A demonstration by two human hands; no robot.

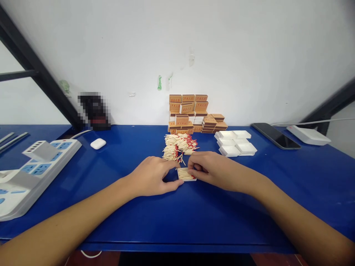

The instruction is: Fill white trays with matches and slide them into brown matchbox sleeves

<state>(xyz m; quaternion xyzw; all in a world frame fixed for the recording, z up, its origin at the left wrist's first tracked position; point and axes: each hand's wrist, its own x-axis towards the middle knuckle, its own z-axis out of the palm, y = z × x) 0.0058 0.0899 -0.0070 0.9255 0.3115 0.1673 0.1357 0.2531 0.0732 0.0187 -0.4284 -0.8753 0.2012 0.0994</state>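
A small tray (pixel 186 174) filled with matches lies on the table (pixel 177 221) near its middle, between the left hand (pixel 151 177), which grips it from the left, and the right hand (pixel 215 170), whose fingertips touch its right end. Just behind the tray lies a loose pile of matches (pixel 180 145), behind that a stack of matchboxes (pixel 194 114) against the wall (pixel 235 55), and right of the pile a cluster of empty trays (pixel 235 144). Farther right lie a phone (pixel 276 136) and then a flat box (pixel 308 135), while an earbud case (pixel 98 143) sits well left of the pile and a power strip (pixel 33 166) lies at the table's left end.
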